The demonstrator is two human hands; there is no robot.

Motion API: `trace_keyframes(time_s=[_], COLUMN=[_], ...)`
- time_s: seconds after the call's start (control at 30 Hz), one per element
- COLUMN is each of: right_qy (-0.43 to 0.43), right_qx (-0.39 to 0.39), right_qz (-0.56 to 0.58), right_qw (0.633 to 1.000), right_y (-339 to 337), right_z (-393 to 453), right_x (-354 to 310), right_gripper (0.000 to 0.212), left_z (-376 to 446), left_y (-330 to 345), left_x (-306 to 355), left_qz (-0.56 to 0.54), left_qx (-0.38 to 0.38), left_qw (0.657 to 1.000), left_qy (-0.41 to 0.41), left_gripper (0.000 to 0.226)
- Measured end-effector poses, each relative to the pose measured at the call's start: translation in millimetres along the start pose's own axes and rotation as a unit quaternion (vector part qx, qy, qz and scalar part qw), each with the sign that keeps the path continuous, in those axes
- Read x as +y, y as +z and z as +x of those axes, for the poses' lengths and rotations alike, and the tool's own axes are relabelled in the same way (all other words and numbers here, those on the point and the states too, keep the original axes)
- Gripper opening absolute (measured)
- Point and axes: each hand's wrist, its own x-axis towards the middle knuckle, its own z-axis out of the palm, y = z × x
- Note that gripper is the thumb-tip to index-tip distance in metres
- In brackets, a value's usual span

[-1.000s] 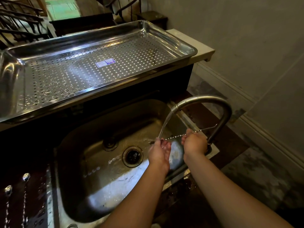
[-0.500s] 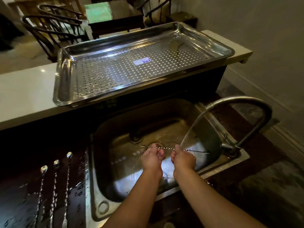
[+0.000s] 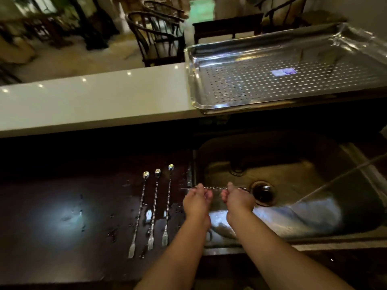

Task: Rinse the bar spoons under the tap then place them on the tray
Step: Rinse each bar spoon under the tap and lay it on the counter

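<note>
A thin twisted bar spoon lies level between my two hands over the left part of the steel sink. My left hand pinches its left part and my right hand pinches its right part. Three more bar spoons lie side by side on the dark wet counter left of the sink, bowls away from me. The perforated steel tray sits on the white ledge at the upper right, with only a label in it. A water stream falls into the sink right of my hands.
The drain sits just right of my right hand. The white ledge runs across the view above the dark counter. Chairs and tables stand beyond the ledge. The tap itself is out of view at the right.
My hands have carried the spoon left, out of the water stream, to the sink's left edge. The view has swung left, so the tap has left the frame and three spoons on the counter show.
</note>
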Motion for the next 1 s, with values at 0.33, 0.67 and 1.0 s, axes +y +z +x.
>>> trace_keyframes(time_s=[0.33, 0.67, 1.0], right_qy=[0.004, -0.056, -0.098], right_qx=[-0.093, -0.177, -0.327], right_qz=[-0.061, -0.237, -0.41], right_qw=[0.994, 0.954, 0.846], right_y=[110, 184, 212], right_z=[-58, -93, -97], right_x=[53, 97, 117], right_gripper=[0.023, 0.041, 0.033], left_z=[29, 38, 55], left_y=[-98, -175, -213], left_x=[89, 137, 169], left_qz=[-0.043, 0.078, 0.717], left_qx=[0.052, 0.115, 0.066], left_qw=[0.997, 0.99, 0.635], left_qy=[0.037, 0.027, 0.28], left_gripper=[0.016, 0.028, 0.022])
